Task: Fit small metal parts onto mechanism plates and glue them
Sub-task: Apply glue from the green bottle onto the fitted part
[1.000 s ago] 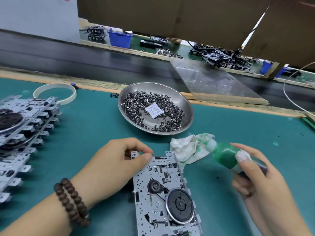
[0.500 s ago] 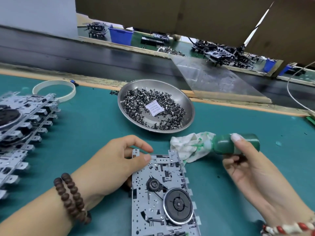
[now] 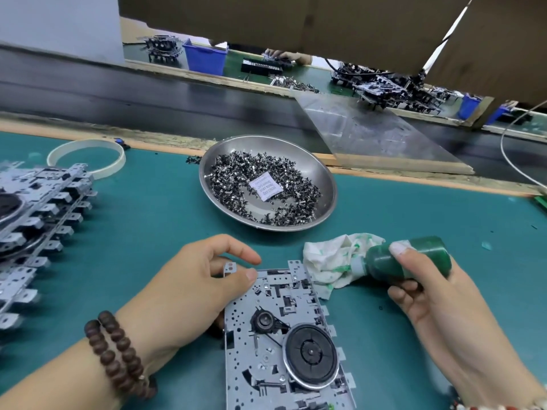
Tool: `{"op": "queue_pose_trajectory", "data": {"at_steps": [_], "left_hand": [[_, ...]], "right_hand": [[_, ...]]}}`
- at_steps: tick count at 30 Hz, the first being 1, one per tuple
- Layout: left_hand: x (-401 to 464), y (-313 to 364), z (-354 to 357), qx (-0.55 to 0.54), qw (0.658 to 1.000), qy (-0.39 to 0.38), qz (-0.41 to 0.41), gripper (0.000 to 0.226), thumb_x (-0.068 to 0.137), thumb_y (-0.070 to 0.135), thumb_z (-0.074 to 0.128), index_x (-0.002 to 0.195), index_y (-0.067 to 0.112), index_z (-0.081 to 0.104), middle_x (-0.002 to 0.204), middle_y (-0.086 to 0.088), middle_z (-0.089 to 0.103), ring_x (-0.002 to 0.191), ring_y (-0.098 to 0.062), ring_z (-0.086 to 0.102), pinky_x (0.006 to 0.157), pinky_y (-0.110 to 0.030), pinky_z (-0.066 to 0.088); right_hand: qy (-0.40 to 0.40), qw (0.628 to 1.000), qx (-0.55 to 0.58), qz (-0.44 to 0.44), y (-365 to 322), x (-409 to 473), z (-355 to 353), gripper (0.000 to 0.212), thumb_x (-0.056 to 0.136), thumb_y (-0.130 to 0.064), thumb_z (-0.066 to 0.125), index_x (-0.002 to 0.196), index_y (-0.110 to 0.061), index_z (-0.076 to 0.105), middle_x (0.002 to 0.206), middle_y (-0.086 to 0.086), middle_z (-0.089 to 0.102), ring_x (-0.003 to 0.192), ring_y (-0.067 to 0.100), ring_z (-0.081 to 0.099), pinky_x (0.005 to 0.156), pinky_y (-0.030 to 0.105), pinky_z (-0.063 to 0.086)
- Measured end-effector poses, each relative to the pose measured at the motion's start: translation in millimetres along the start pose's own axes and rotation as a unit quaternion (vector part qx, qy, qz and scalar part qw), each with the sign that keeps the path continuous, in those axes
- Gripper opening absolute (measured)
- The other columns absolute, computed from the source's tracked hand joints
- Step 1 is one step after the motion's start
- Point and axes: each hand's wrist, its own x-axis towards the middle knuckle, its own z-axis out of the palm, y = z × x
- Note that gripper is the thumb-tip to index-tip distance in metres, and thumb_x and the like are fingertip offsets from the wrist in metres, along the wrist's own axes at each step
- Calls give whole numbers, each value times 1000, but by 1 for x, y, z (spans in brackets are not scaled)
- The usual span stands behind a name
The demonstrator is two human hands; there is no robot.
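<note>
A grey mechanism plate (image 3: 278, 338) with a black flywheel lies on the green mat in front of me. My left hand (image 3: 189, 288) grips its upper left corner, thumb on top near a small tab. My right hand (image 3: 438, 303) holds a green glue bottle (image 3: 405, 261) lying sideways, its white nozzle pointing left against a stained white rag (image 3: 331, 261). A steel dish (image 3: 322, 173) behind the plate holds several small dark metal parts (image 3: 236, 179) and a white paper packet.
A stack of several similar plates (image 3: 35, 220) lies at the left. A white ring (image 3: 85, 158) sits at the back left. Beyond the mat's wooden edge runs a dark conveyor belt (image 3: 148, 96). A clear sheet (image 3: 379, 134) leans at the back right.
My right hand has lowered the glue bottle to the right, nozzle staying at the rag. The left hand keeps its hold on the plate corner.
</note>
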Motion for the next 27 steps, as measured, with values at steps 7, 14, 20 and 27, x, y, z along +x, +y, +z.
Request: {"op": "queue_pose_trajectory", "data": {"at_steps": [7, 14, 20, 27], "left_hand": [[1, 2, 1, -13, 1000, 4, 20, 21, 83, 9, 62, 74, 27, 67, 68, -24, 63, 59, -27, 51, 50, -25, 44], [3, 4, 15, -47, 998, -10, 31, 19, 81, 8, 62, 76, 25, 67, 69, -24, 63, 62, -31, 54, 63, -37, 45], [9, 0, 24, 31, 998, 4, 59, 17, 82, 15, 64, 77, 32, 63, 65, -9, 59, 57, -25, 54, 62, -34, 46], [8, 2, 22, 68, 995, 6, 66, 18, 80, 17, 65, 79, 35, 62, 62, -7, 63, 60, -28, 54, 68, -43, 51]], "right_hand": [[-9, 999, -1, -49, -3, -7, -2, 19, 59, -22, 63, 74, -16, 54, 58, -10, 59, 45, 0, 50, 43, 11, 40], [-16, 1000, 8, -9, 1, -7, 1, 17, 61, -20, 61, 76, -15, 53, 56, -9, 62, 40, -2, 51, 44, 12, 45], [-20, 1000, 6, -2, 1, -6, 0, 19, 59, -20, 63, 74, -15, 52, 55, -8, 60, 40, -2, 50, 43, 14, 45], [27, 998, 43, 29, -1, -3, -8, 19, 58, -22, 64, 73, -16, 54, 56, -7, 55, 41, 0, 42, 42, 12, 42]]}}
